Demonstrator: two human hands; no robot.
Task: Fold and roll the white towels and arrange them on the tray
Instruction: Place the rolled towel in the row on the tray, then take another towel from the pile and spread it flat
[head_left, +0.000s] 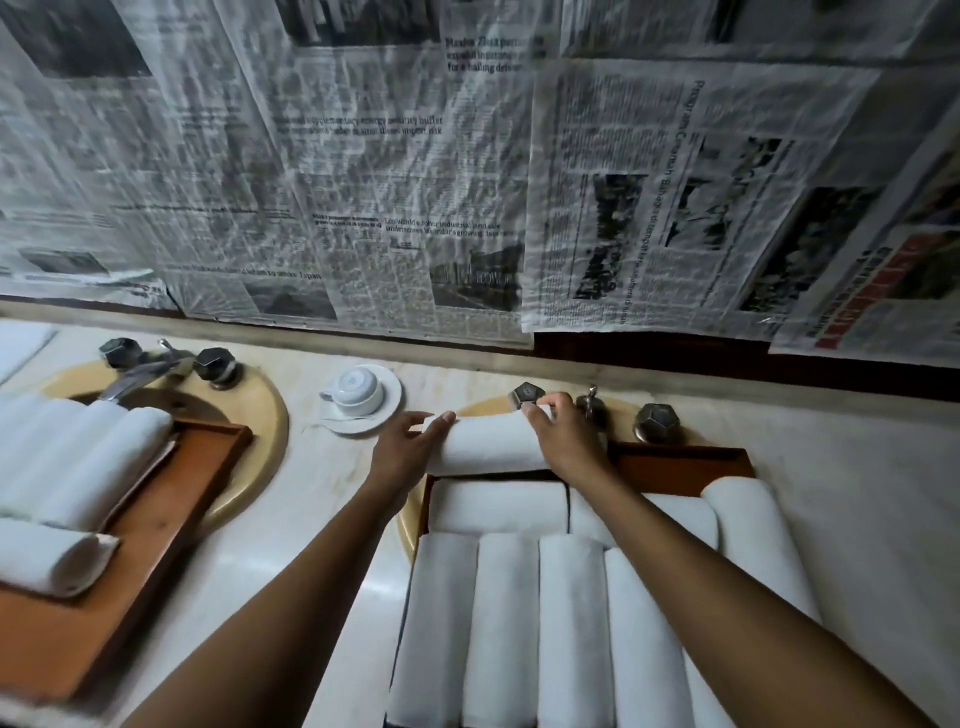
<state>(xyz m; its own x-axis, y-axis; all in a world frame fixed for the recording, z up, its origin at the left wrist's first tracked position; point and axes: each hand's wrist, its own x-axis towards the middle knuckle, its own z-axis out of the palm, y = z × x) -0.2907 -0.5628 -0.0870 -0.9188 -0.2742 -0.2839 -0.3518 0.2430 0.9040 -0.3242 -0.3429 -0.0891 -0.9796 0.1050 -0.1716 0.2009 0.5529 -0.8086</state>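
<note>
A rolled white towel (491, 441) lies crosswise at the far end of the wooden tray (680, 465) in front of me. My left hand (410, 447) grips its left end, and my right hand (563, 434) grips its right end with the fingers curled over the top. Nearer to me, several more rolled white towels (506, 618) fill the same tray, some lengthwise and some crosswise. My forearms pass over them and hide parts of them.
A second wooden tray (197, 467) at the left holds more rolled towels (78, 457) over a sink with a tap (140, 371). An upturned cup on a saucer (361, 397) stands between the sinks. Tap handles (657, 423) sit just behind the held towel. Newspaper covers the wall.
</note>
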